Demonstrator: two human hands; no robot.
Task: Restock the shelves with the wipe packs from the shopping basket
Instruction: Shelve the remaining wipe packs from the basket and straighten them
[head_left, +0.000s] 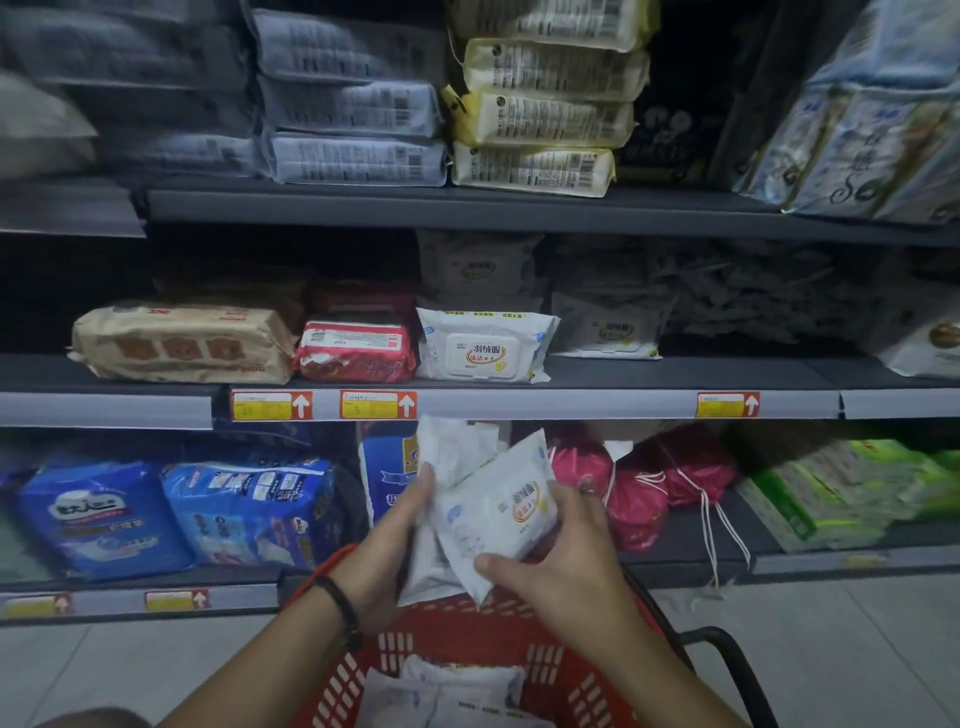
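Two packs in hand here: a white soft-plastic wipe pack (498, 514) with an orange-and-yellow label in front, and a plainer white crinkly wipe pack (452, 452) tucked behind it. Both are held up just above the red slotted plastic shopping basket (467, 639).

My right hand (561, 566) has its fingers curled round the labelled one's right edge, thumb at the bottom corner. My left hand (400, 530) grips the back one from the left.

The two packs overlap and touch, so I reckon the trick is not shoving both in at once. A matching white flip-lid pack (485, 345) sits on the grey metal middle shelf (623, 402), right beside a red wipe pack (356, 351), and there's a bare bit of shelf front just to its right.

I'd slot the labelled one in there first, lid facing out like its neighbour, pushed back so it can't flop over the edge. Soft packs probably slump, so support the bottom till it's settled.

More white packs (447, 691) lie in the basket below.
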